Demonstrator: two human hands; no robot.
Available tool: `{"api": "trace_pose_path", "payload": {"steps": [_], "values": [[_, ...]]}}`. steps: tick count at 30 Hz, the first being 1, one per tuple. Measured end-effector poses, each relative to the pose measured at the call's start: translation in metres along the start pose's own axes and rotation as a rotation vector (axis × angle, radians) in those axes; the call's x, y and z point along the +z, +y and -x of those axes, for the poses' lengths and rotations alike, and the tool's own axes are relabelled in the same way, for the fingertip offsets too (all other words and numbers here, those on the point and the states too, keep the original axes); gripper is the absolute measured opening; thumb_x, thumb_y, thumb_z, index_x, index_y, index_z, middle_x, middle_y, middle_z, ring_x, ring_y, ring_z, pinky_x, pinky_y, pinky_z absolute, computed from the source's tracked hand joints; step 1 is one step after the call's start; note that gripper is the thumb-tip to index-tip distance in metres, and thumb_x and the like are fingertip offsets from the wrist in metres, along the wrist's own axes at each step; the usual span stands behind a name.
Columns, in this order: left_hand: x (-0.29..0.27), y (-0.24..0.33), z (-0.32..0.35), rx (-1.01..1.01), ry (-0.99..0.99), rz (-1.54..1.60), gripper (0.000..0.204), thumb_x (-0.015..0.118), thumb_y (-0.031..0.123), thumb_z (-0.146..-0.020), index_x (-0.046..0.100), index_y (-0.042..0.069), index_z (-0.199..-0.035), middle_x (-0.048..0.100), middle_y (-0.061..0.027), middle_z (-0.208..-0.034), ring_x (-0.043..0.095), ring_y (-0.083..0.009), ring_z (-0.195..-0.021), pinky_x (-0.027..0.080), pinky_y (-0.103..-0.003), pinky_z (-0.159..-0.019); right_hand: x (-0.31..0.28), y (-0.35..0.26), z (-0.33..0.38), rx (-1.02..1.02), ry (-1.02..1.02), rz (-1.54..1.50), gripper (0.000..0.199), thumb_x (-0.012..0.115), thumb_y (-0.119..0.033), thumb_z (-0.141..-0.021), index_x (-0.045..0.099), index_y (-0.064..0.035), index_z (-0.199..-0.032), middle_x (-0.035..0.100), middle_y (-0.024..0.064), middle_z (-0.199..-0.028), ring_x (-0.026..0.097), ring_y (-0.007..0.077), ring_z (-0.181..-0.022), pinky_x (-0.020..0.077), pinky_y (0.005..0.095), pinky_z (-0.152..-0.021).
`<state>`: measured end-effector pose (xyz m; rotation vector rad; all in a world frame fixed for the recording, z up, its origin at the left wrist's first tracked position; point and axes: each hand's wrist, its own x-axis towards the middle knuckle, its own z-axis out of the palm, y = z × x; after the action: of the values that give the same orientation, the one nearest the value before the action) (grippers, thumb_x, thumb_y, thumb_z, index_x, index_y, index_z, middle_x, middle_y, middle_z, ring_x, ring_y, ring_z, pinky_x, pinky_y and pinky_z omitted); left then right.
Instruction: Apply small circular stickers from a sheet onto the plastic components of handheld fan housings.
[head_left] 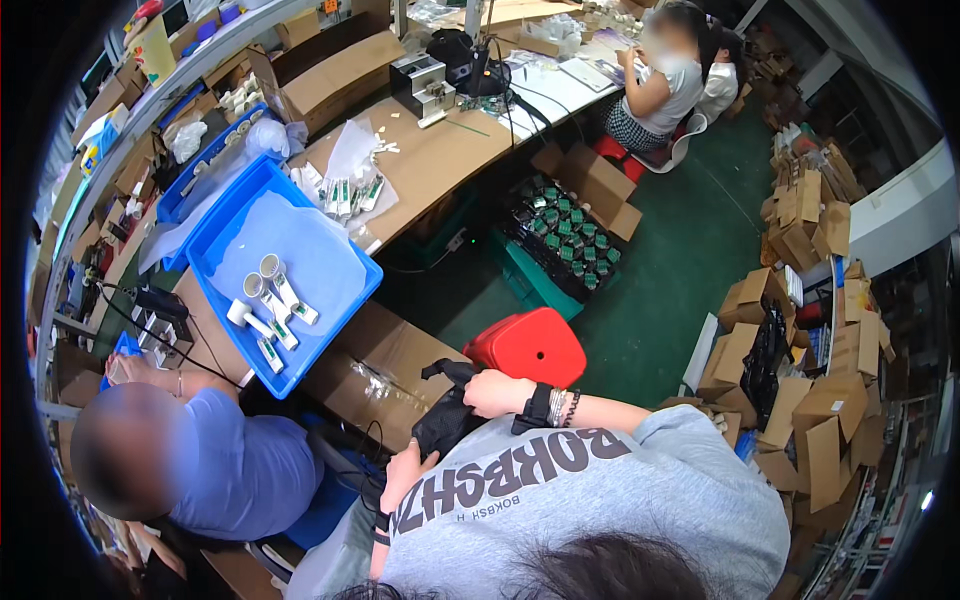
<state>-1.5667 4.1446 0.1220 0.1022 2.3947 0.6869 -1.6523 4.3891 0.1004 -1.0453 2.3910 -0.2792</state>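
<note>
In front of my body I hold a crumpled, soft black material (440, 425), a cloth or a bag; I cannot tell which. My right hand (496, 393) is closed on its upper end, with black bands and a beaded bracelet at the wrist. Lower down and to the left, my left hand (408, 466) grips the other end, thumb pressed on it. A cardboard box (385, 350) stands just beyond the black material. Close by my right hand is a red plastic stool (527, 348).
A blue tray (345, 300) with several white handheld parts (275, 297) rests on the workbench (450, 150). A co-worker in blue (235, 465) sits at left; others sit farther off. A green crate (540, 295) bears circuit boards. Cardboard boxes (830, 430) line the right side.
</note>
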Motion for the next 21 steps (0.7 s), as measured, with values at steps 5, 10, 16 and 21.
{"api": "trace_pose_path", "payload": {"steps": [5,10,16,21], "values": [[0.005,-0.004,-0.001,0.013,0.003,-0.017,0.058,0.063,0.040,-0.081,0.053,-0.008,-0.111,0.064,-0.0299,-0.083,0.064,-0.0433,-0.081,0.051,-0.049,-0.070,-0.003,-0.004,0.004,0.014,-0.015,-0.016,0.019,0.064,-0.023,-0.072,0.070,-0.0055,-0.077,0.066,0.0124,-0.078,0.065,0.0319,-0.079,0.0517,0.0441,-0.069],[0.001,0.002,0.001,-0.004,-0.011,-0.012,0.058,0.063,0.041,-0.081,0.053,-0.009,-0.111,0.064,-0.0299,-0.083,0.064,-0.0431,-0.082,0.051,-0.049,-0.071,-0.002,-0.003,0.005,0.009,-0.007,-0.028,0.019,0.065,-0.023,-0.072,0.070,-0.0053,-0.077,0.066,0.0128,-0.079,0.065,0.0321,-0.080,0.0516,0.0442,-0.070],[0.001,0.006,0.000,-0.014,-0.019,-0.031,0.057,0.063,0.040,-0.081,0.054,-0.009,-0.109,0.064,-0.0295,-0.083,0.064,-0.0433,-0.083,0.051,-0.049,-0.072,0.001,-0.002,0.008,0.020,-0.008,-0.048,0.019,0.065,-0.022,-0.072,0.070,-0.0051,-0.078,0.066,0.0130,-0.079,0.065,0.0324,-0.080,0.0517,0.0444,-0.070],[-0.001,0.009,0.000,-0.013,-0.024,-0.029,0.054,0.063,0.040,-0.081,0.054,-0.007,-0.106,0.064,-0.0293,-0.083,0.064,-0.0434,-0.083,0.051,-0.049,-0.071,0.001,0.000,0.008,0.028,-0.007,-0.042,0.019,0.064,-0.022,-0.071,0.070,-0.0049,-0.077,0.066,0.0131,-0.079,0.065,0.0324,-0.080,0.0518,0.0446,-0.070]]}}
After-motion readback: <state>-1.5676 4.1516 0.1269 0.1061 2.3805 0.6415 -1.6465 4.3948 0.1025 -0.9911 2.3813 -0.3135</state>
